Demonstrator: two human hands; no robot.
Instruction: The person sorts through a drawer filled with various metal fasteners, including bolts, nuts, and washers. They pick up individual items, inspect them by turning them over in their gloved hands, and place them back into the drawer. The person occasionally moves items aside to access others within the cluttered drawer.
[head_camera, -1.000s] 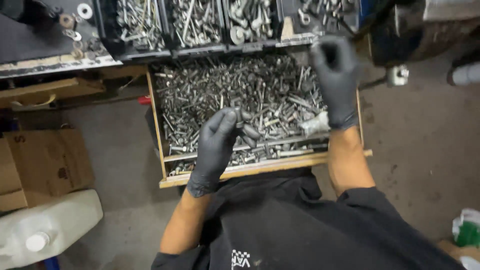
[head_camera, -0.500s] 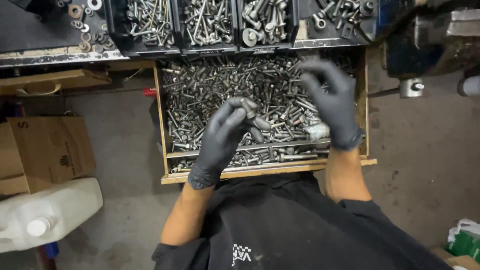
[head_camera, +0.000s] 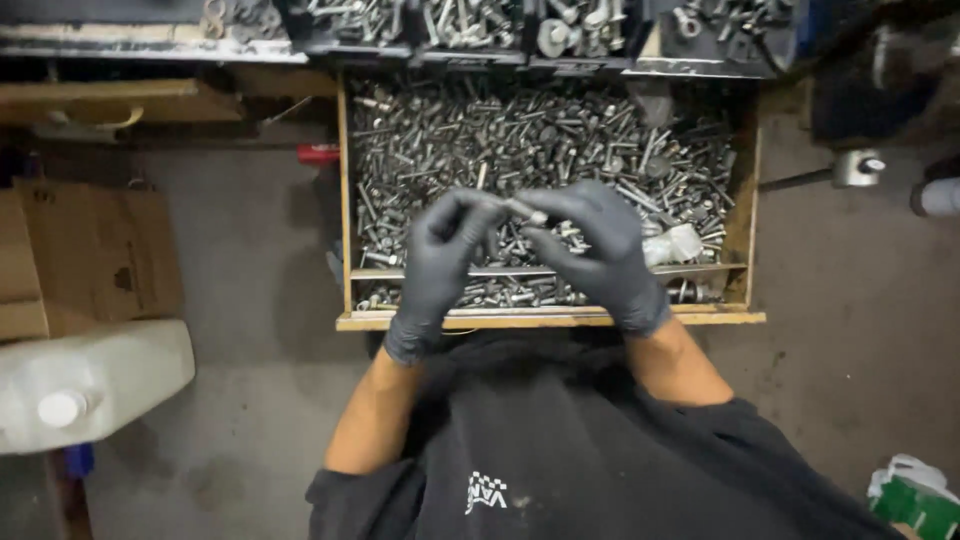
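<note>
Item: small metal bolt (head_camera: 527, 210), silver-grey, short shank, slightly blurred; head type can't tell. Location: being held in the air above the open wooden drawer (head_camera: 545, 320), between both hands, approx. over the drawer's middle.

Left hand (head_camera: 440, 265): black glove, grip pinching one end of the bolt w/ thumb and fingertips, other fingers curling in. Right hand (head_camera: 600, 255): black glove, grip closing on the other end, fingers bunching round it. Both hands are meeting at chest height, prob. so the piece is sitting close under the eyes for a look or a twist; whether a nut is on it can't tell.

Drawer contents: loose heap of bolts and screws (head_camera: 540, 140), mixed lengths, dull silver, filling it wall to wall. A thin divider strip (head_camera: 540, 270) is running left-right near the front, w/ a narrow row of hardware on the near side. Drawer is sticking out toward the person, so the stock is lying within easy reach.

Surroundings: dark parts bins (head_camera: 560, 30) w/ more fasteners at the far edge; cardboard box (head_camera: 100, 260) on the floor left; white plastic jug (head_camera: 90, 385) near left, lying on its side.
</note>
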